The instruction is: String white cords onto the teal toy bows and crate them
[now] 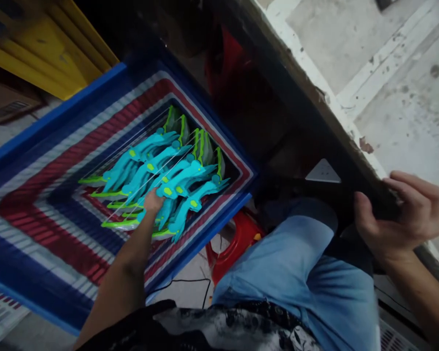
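My left hand [152,202] reaches down into a deep blue crate [58,112] with red, white and blue ribbed walls. At its bottom lie several turquoise and lime-green toy bows [161,170] with white strings. My fingers are buried among the bows, so I cannot see their shape. My right hand [398,214] is closed on the dark edge of a worktable [314,102], thumb underneath and fingers over the top.
A red plastic stool [237,243] stands on the floor by my light blue trouser leg [300,273]. Yellow crates [44,44] sit at the upper left above a cardboard box [7,100]. A white ribbed crate [0,309] shows at the lower left. The tabletop [388,73] is pale and stained.
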Motion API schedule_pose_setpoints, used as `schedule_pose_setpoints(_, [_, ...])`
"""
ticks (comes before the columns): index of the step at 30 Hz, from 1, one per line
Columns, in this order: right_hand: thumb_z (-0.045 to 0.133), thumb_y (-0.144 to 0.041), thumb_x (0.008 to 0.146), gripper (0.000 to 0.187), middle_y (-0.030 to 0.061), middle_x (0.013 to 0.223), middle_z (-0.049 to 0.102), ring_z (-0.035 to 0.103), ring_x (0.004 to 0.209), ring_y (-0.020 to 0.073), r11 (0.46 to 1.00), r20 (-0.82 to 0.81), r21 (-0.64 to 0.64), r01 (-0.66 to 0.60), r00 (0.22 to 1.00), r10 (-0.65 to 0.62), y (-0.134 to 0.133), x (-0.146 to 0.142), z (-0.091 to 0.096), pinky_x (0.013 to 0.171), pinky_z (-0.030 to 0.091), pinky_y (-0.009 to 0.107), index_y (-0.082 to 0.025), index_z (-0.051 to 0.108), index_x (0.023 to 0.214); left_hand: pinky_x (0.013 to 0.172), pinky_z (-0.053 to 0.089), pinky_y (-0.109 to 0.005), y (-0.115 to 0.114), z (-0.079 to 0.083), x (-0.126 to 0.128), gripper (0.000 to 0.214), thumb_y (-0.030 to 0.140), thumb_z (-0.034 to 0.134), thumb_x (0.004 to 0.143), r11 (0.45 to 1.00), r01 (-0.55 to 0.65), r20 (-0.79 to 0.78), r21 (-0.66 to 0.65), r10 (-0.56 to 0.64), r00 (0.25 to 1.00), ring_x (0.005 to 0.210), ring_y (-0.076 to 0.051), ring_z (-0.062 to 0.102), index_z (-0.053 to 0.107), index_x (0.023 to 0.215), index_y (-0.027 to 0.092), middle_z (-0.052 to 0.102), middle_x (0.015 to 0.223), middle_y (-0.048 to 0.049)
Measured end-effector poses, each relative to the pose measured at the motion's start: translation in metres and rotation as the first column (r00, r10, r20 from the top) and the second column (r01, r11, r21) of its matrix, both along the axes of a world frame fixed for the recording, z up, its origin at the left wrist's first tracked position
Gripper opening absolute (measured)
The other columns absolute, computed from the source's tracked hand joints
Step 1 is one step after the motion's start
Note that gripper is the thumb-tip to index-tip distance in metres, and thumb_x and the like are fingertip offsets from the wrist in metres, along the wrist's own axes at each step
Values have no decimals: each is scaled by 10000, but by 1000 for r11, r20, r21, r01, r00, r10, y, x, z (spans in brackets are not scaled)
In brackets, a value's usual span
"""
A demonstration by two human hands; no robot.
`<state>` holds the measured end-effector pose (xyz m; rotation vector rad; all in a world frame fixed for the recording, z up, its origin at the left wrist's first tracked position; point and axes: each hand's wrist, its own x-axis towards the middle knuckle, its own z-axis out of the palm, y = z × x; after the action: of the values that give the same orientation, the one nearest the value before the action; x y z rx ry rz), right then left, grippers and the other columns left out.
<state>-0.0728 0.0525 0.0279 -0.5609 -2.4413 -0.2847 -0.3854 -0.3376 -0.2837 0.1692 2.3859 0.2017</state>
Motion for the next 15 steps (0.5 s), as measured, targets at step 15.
schedule_pose_setpoints(15, [702, -428, 667, 547, 110, 1085, 609, 574, 1043, 323, 996, 35, -87, 27, 999, -24, -8, -11, -2, 870, 485, 538, -242, 544, 1155, 961, 242, -685, 51, 21, -7, 764, 234, 492, 731, 992, 114, -75, -60, -118, 990, 1262, -503, 304, 178, 1355, -75, 387, 1255, -366])
